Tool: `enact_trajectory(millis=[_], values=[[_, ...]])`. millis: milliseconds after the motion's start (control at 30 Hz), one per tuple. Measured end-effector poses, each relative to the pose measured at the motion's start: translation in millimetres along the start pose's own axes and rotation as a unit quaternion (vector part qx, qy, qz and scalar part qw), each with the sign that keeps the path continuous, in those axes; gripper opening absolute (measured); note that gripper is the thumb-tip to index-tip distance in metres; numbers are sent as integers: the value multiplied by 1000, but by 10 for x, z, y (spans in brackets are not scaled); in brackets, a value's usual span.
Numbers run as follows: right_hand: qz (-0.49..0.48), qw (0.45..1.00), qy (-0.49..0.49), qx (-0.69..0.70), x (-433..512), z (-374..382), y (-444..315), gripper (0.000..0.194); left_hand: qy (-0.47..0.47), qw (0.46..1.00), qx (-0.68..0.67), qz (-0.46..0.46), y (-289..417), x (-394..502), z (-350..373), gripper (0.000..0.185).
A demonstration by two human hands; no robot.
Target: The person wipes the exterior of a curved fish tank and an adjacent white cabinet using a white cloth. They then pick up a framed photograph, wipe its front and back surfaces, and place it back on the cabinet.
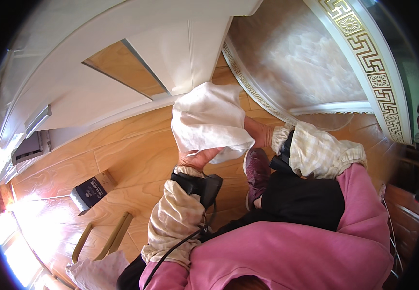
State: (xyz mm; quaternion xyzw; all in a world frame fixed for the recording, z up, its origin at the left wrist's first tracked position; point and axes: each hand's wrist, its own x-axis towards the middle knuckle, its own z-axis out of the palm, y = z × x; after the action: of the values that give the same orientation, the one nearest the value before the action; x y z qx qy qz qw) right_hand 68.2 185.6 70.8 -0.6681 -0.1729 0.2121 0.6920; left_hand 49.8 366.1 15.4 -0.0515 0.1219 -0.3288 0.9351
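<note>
A white cloth (209, 116) hangs over both hands, held up in front of my body above the floor. My left hand (200, 158) grips the cloth's lower edge, its fingers partly hidden by the folds. From the right, my right hand (254, 130) goes in under the cloth; the wrist and back of the hand show, while the fingers are covered. Checked cream sleeve covers (175, 217) and black wrist devices (209, 185) sit on both forearms. A black cable (173, 250) runs from the left device towards my body.
White cabinet panels (158, 47) stand ahead, beside a curved marbled panel (300, 61) with gold key-pattern trim. A small printed box (93, 190) rests on the wood floor (133, 148). Wooden chair-like arms (113, 235) and a pale cloth (97, 270) are at lower left.
</note>
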Motion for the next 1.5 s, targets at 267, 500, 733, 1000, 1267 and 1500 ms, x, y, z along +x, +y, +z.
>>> enact_trajectory(millis=[267,500,733,1000,1267,1500], values=[[276,877,94,383,-169,-467,190,44,61,933,354,4,518,-95,-302,50],[233,930,172,228,-158,-472,-38,38,194,843,499,41,500,24,-94,46],[213,959,144,121,-155,-317,-70,41,79,797,599,6,-78,227,-88,68],[311,891,234,233,-269,-425,250,50,62,942,330,5,-141,247,-165,26],[304,874,256,279,-14,-351,329,34,167,824,541,-9,-38,344,198,34],[-16,893,422,154,1053,-853,509,24,69,545,806,-219,661,4,918,37]])
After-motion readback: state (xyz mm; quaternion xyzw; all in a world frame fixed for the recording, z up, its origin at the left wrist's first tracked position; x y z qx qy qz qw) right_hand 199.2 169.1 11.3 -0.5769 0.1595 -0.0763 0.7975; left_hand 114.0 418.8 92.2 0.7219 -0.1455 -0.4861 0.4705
